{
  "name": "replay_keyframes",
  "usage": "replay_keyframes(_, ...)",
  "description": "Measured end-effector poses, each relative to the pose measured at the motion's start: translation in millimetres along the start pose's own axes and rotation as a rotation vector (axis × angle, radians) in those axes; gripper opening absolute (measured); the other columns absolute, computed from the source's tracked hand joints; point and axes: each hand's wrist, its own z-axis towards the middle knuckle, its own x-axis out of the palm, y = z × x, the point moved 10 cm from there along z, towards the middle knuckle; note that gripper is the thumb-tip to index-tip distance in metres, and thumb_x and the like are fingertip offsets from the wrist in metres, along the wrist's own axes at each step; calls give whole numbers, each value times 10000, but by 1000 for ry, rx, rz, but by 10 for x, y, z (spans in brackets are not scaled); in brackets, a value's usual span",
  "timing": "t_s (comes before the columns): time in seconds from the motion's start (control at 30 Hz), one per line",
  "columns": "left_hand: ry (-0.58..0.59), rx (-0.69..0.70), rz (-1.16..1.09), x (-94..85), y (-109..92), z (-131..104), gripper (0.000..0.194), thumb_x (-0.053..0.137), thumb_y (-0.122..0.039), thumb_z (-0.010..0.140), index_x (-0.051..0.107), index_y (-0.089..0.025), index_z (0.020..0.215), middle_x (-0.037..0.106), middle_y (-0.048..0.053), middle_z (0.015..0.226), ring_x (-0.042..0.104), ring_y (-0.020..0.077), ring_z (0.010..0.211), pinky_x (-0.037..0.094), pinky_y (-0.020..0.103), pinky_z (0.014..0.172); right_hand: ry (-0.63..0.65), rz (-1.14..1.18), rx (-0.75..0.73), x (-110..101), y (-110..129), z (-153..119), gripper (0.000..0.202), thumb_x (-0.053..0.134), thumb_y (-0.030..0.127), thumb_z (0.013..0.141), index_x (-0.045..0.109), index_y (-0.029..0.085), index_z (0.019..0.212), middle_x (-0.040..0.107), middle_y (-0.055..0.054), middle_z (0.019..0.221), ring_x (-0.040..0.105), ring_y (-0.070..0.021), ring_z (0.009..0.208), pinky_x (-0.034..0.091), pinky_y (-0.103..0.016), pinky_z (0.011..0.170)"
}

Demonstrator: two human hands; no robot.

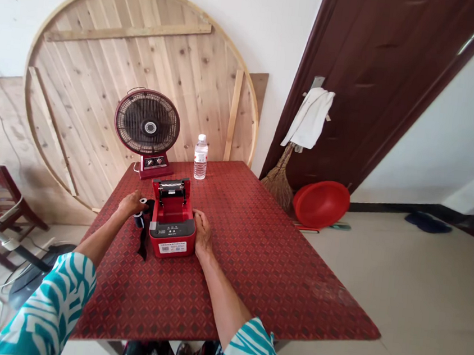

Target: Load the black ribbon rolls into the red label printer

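A red and black printer (172, 230) with its lid raised stands on the patterned red table (254, 258). Against the printer's right side rests my right hand (202, 233), its fingers along the rear corner and nothing separate in its grasp. On the other side, my left hand (131, 203) has its fingers bent at small rolls with black ribbon (143, 235), just left of the printer. Whether those fingers grip a roll is too small to tell. One end of the ribbon trails down onto the table.
A red fan (146, 128) and a water bottle (200, 158) stand at the table's back. Behind leans a round wooden board (181, 59). Right of the table are a broom (279, 182) and red basin (323, 203); a chair (1, 198) is at left.
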Motion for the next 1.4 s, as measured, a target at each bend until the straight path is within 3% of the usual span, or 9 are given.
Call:
replay_keyframes(0.13,12,9,-61,12,13,-10,382,753,-286,651,626,-181,995,725,59,853,687,221,844,436,247,646,-1,-7,-6,-3,10,4,372,472,510,816,702,257,963,738,-36,1058,632,-237,1050,456,-360,946)
replay_keyframes(0.27,7,0,-554,-45,191,-181,551,690,-456,693,604,-135,1132,734,120,989,705,241,907,499,287,713,1,-17,-16,-6,5,7,368,473,501,830,702,258,985,734,-37,1072,631,-235,1050,450,-361,952)
replay_keyframes(0.4,-36,-35,-893,-16,478,-509,494,640,-444,660,626,-147,1055,737,128,1061,693,267,1021,526,332,800,-1,-18,1,-17,-37,6,383,478,513,834,708,259,1005,732,-35,1093,637,-237,1039,461,-356,921)
replay_keyframes(0.67,60,83,-831,288,319,-803,475,693,-364,643,616,-166,1068,750,67,915,708,235,835,547,310,672,5,7,-9,-10,-50,10,403,473,535,832,710,255,997,751,-28,1051,648,-233,1015,475,-341,872)
replay_keyframes(0.8,16,72,-765,266,350,-795,414,717,-461,669,624,-186,965,742,54,838,717,249,858,562,330,698,4,23,4,-3,-41,3,396,478,524,826,705,246,994,743,-39,1060,642,-236,1016,465,-346,890)
replay_keyframes(0.97,-2,163,-796,215,233,-814,573,779,-547,599,623,-186,1016,752,101,1021,700,277,1012,547,393,890,16,25,12,11,-30,-7,404,468,527,831,699,246,1005,730,-45,1078,633,-244,1037,454,-356,907)
replay_keyframes(1.13,-66,94,-923,103,268,-858,655,774,-629,604,638,-167,1047,753,104,971,711,279,937,568,360,793,14,23,4,11,-36,8,391,485,523,824,702,245,995,724,-48,1071,629,-239,1035,450,-356,927)
replay_keyframes(1.27,13,210,-1051,-124,-40,-885,681,762,-587,672,616,-176,1196,746,104,1026,716,257,865,576,362,746,0,38,5,7,-71,25,388,500,528,813,709,253,989,724,-40,1074,628,-239,1032,456,-359,922)
replay_keyframes(1.4,46,484,-678,-312,-707,-950,478,731,-453,749,703,-201,1154,736,92,1133,686,271,1033,524,390,940,-18,62,-15,2,-63,32,362,519,517,802,721,262,963,739,-23,1050,633,-234,1030,449,-356,943)
